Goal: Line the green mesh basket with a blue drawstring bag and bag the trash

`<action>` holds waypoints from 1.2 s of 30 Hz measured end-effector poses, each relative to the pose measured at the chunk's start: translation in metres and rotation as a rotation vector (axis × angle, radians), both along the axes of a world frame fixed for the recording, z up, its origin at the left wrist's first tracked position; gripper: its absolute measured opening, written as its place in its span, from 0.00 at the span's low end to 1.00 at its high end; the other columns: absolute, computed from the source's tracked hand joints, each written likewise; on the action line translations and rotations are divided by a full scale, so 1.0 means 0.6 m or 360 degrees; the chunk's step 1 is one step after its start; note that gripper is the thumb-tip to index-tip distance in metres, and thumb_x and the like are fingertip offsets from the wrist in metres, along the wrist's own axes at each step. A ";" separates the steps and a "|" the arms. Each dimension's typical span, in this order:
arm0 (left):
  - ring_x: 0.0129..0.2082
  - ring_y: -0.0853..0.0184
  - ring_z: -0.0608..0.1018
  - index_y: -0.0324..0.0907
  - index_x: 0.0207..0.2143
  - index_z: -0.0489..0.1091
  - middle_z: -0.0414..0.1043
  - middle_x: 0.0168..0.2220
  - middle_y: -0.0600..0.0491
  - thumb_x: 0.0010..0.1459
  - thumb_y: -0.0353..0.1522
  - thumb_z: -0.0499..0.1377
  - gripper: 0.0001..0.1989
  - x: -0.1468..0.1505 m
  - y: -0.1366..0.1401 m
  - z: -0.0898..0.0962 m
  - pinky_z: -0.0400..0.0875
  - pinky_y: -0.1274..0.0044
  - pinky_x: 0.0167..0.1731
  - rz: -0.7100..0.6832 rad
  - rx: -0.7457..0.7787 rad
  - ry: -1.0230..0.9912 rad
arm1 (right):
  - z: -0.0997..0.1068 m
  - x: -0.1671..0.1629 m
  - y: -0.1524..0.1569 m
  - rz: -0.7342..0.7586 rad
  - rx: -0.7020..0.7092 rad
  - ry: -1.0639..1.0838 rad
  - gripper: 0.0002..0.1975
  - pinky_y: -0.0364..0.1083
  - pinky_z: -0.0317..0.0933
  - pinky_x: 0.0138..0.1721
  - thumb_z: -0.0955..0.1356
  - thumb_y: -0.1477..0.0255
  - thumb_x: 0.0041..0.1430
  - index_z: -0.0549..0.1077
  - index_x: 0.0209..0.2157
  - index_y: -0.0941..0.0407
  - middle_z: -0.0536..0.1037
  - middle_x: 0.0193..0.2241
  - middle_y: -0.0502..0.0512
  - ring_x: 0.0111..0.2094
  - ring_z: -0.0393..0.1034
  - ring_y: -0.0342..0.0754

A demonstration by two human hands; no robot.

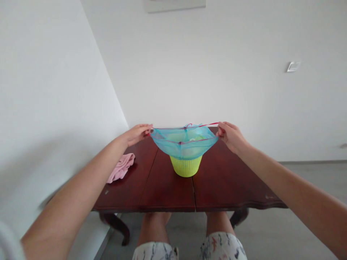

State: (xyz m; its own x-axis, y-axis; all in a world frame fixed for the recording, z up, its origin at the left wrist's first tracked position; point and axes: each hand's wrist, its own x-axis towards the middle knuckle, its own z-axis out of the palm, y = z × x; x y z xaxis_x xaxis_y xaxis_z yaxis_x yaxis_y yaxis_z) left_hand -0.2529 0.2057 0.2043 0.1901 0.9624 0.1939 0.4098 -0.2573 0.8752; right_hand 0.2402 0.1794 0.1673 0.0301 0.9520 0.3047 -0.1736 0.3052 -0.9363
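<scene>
A yellow-green plastic basket (pixel 185 167) with a slotted wall stands upright near the middle of the table. Its upper part is covered by a translucent blue drawstring garbage bag (pixel 176 150), whose mouth is edged with a red drawstring. My left hand (pixel 139 133) pinches the drawstring at the bag's left side. On the opposite side my right hand (pixel 230 136) has its fingers closed on the drawstring too. Between both hands the red string is stretched wide. Something pale shows faintly through the bag inside the basket, but I cannot make out what.
A folded pink cloth (pixel 121 168) lies on the left of the dark red wooden table (pixel 168 195), by my left forearm. White walls (pixel 189 72) rise behind and to the left. A switch plate (pixel 293 66) is on the back wall. My knees are under the table's front edge.
</scene>
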 end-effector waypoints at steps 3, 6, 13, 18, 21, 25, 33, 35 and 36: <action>0.47 0.53 0.85 0.48 0.31 0.68 0.74 0.32 0.47 0.74 0.65 0.56 0.33 0.010 -0.006 0.019 0.84 0.63 0.47 0.0082 0.0147 -0.0171 | 0.012 0.001 0.005 0.0065 -0.0051 0.0073 0.25 0.48 0.75 0.33 0.81 0.50 0.66 0.68 0.31 0.48 0.67 0.22 0.48 0.28 0.71 0.50; 0.51 0.54 0.87 0.48 0.44 0.77 0.78 0.34 0.48 0.79 0.63 0.53 0.31 0.030 -0.020 0.028 0.86 0.65 0.49 0.0142 0.0342 -0.0446 | 0.015 -0.002 0.007 0.0092 -0.0096 0.0137 0.22 0.50 0.79 0.38 0.79 0.51 0.68 0.68 0.33 0.47 0.65 0.20 0.46 0.27 0.71 0.52; 0.52 0.61 0.93 0.73 0.87 0.50 0.84 0.68 0.52 0.84 0.45 0.59 0.36 0.070 -0.055 0.027 0.90 0.70 0.46 -0.0281 0.0115 -0.0768 | 0.026 -0.015 -0.018 0.0179 -0.0099 0.0275 0.09 0.47 0.78 0.36 0.77 0.59 0.73 0.78 0.42 0.47 0.66 0.22 0.42 0.20 0.56 0.45; 0.45 0.63 0.94 0.72 0.89 0.38 0.83 0.70 0.48 0.71 0.42 0.78 0.62 0.078 -0.047 0.016 0.86 0.81 0.30 -0.0328 0.0113 -0.0749 | 0.059 -0.014 -0.052 0.0512 -0.0029 0.0616 0.17 0.40 0.76 0.29 0.78 0.73 0.65 0.83 0.54 0.51 0.74 0.25 0.39 0.17 0.45 0.39; 0.34 0.69 0.91 0.68 0.89 0.46 0.86 0.67 0.46 0.64 0.46 0.83 0.65 0.090 -0.043 0.009 0.78 0.86 0.23 -0.0199 0.0234 -0.0811 | 0.072 -0.027 -0.070 0.0613 0.0010 0.0732 0.21 0.36 0.68 0.20 0.75 0.78 0.65 0.84 0.58 0.51 0.90 0.40 0.44 0.16 0.41 0.36; 0.28 0.72 0.88 0.60 0.86 0.59 0.87 0.64 0.44 0.62 0.52 0.83 0.59 0.115 -0.055 0.021 0.76 0.85 0.21 -0.0057 0.0392 -0.0820 | 0.078 -0.058 -0.087 0.0606 0.0120 0.0548 0.21 0.35 0.52 0.13 0.74 0.75 0.70 0.85 0.60 0.44 0.88 0.65 0.52 0.17 0.42 0.33; 0.30 0.62 0.91 0.50 0.81 0.60 0.89 0.58 0.41 0.67 0.74 0.60 0.55 0.153 -0.090 0.075 0.77 0.79 0.20 -0.0195 0.0285 -0.0658 | 0.110 -0.101 -0.108 0.0363 0.0526 0.0201 0.33 0.41 0.74 0.20 0.86 0.61 0.60 0.78 0.63 0.40 0.74 0.79 0.53 0.22 0.59 0.34; 0.30 0.60 0.92 0.51 0.79 0.59 0.90 0.55 0.42 0.67 0.76 0.56 0.54 0.165 -0.092 0.082 0.76 0.79 0.21 -0.0225 0.0252 -0.0562 | 0.117 -0.112 -0.109 0.0344 0.0526 0.0062 0.39 0.44 0.78 0.22 0.86 0.51 0.60 0.74 0.67 0.40 0.70 0.81 0.57 0.26 0.70 0.37; 0.30 0.59 0.92 0.51 0.78 0.59 0.90 0.53 0.42 0.67 0.76 0.54 0.54 0.171 -0.092 0.085 0.76 0.79 0.21 -0.0229 0.0240 -0.0515 | 0.119 -0.118 -0.109 0.0342 0.0506 -0.0008 0.42 0.45 0.79 0.23 0.85 0.47 0.60 0.72 0.69 0.41 0.68 0.82 0.60 0.28 0.74 0.39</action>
State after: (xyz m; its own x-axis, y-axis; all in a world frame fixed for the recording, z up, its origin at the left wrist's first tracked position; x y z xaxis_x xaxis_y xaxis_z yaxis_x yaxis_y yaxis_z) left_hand -0.1501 0.1503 0.2554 0.2272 0.8865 0.4032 0.0689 -0.4276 0.9013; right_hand 0.1695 0.1143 0.2385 -0.1618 0.7942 0.5857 -0.2611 0.5380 -0.8015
